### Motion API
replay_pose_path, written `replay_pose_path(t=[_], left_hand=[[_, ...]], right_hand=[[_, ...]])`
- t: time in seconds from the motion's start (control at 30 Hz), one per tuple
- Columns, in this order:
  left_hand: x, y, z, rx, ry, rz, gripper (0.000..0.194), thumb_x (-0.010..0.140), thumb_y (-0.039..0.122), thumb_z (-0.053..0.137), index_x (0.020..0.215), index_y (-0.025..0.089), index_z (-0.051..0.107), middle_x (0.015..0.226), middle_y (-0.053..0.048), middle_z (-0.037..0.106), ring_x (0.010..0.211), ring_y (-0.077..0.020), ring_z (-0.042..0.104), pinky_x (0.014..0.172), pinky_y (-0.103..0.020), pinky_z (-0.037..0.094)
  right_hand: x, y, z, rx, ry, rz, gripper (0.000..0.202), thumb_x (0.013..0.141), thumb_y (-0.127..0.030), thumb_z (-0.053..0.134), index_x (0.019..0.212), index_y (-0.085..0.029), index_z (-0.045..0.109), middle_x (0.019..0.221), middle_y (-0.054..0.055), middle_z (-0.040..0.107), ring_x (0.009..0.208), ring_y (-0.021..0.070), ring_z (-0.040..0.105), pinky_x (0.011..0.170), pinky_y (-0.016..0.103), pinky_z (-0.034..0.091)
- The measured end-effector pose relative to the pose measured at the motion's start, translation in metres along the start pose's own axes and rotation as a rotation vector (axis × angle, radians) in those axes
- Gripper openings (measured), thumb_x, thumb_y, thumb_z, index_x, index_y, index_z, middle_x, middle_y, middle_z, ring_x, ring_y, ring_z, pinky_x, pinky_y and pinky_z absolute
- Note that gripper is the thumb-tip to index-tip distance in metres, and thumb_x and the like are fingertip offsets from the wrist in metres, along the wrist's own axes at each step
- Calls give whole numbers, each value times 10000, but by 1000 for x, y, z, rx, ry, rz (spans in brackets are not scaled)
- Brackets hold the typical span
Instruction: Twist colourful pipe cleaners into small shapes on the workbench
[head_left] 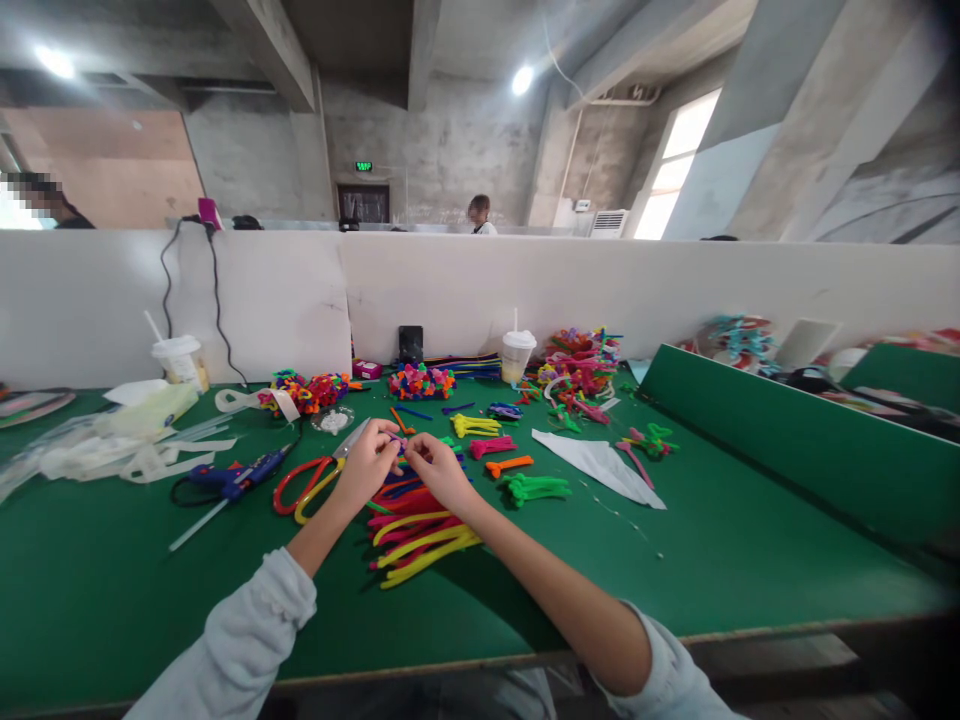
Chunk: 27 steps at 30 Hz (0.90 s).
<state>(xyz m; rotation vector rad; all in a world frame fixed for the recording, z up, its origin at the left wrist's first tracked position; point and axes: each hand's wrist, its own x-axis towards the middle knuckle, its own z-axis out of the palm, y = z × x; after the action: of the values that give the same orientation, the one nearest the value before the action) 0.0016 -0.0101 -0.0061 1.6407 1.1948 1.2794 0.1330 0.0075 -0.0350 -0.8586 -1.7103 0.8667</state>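
Observation:
My left hand (365, 468) and my right hand (441, 476) meet above the green table, fingertips pinched together on a small purple pipe cleaner (400, 440). Most of that piece is hidden by the fingers. Below the hands lies a fan of long pipe cleaners (429, 552) in yellow, red, pink and blue. To the right of my right hand sit small bundles of bent pipe cleaners: yellow (475, 427), pink (493, 447), orange (509, 466) and green (535, 488). Beside my left wrist are scissors (306, 488) with red and yellow handles, partly covered by the hand.
A blue glue gun (238, 478) and crumpled plastic bags (105, 435) lie at left. Lidded cups (517, 355) and colourful pipe-cleaner piles (577, 362) stand along the white partition (637, 285). White paper (600, 467) and a green divider (787, 440) are at right.

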Motion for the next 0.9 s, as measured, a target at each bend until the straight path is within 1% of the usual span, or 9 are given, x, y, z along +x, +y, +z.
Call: replay_pose_path(t=[0.13,0.3,0.43,0.57,0.67,0.73,0.8,0.83,0.9], left_hand=[[0,0,-1,51,-23,-87,190,709,349,504,715,160,492,517,57,495,460,-106,539,440,-221,464],[0,3,-2,149,-96,-165,245,737,335,440,564,162,446,452,58,487,347,-87,498,356,-182,344],[-1,1,0,112,-86,-257,254,727,284,424,503,164,416,394,66,443,310,-74,452,336,-176,306],[-1,-2,4,-12,-42,-301,262,701,248,430,455,166,394,366,70,391,298,-57,371,326,-181,312],[-3,-2,7,-92,-8,-329,268,691,237,427,437,170,375,352,68,370,310,-52,331,321,-181,305],[-4,-2,9,-128,2,-359,266,686,238,427,435,171,370,349,68,366,313,-50,318,319,-179,300],[-4,-3,9,-154,5,-373,259,684,252,436,446,168,378,357,71,369,313,-49,322,324,-179,312],[-3,-4,9,-138,6,-362,258,686,266,444,455,166,387,363,70,377,312,-50,335,328,-179,320],[-1,-7,6,-48,6,-304,256,691,302,466,484,160,416,384,64,414,313,-58,382,336,-181,334]], right_hand=[[-2,-4,-2,-77,16,-85,94,767,-195,404,681,-192,442,657,-13,466,632,125,453,606,243,365],[-5,-6,-3,-322,18,-294,98,737,-102,402,701,-185,438,699,12,480,692,146,446,656,261,366],[-6,-4,-1,-604,0,-469,132,782,-88,365,735,-167,460,727,46,493,714,169,427,667,285,361],[-8,-7,-2,-927,-33,-595,141,800,-98,367,779,-148,498,754,75,508,725,196,406,695,323,354],[-8,-12,-4,-1074,-74,-685,142,799,-101,381,778,-148,513,759,77,512,730,202,395,759,352,340],[-9,-14,-5,-1104,-106,-732,152,801,-96,378,780,-155,517,762,73,514,745,200,398,804,361,325],[-9,-14,-5,-1078,-122,-733,159,798,-86,376,789,-162,516,768,68,519,761,196,405,829,365,314],[-9,-12,-4,-1041,-116,-706,158,797,-85,377,792,-163,515,769,66,521,764,194,410,824,362,318],[-8,-9,-3,-904,-65,-591,145,801,-101,382,785,-165,510,766,62,524,761,188,422,779,342,339]])
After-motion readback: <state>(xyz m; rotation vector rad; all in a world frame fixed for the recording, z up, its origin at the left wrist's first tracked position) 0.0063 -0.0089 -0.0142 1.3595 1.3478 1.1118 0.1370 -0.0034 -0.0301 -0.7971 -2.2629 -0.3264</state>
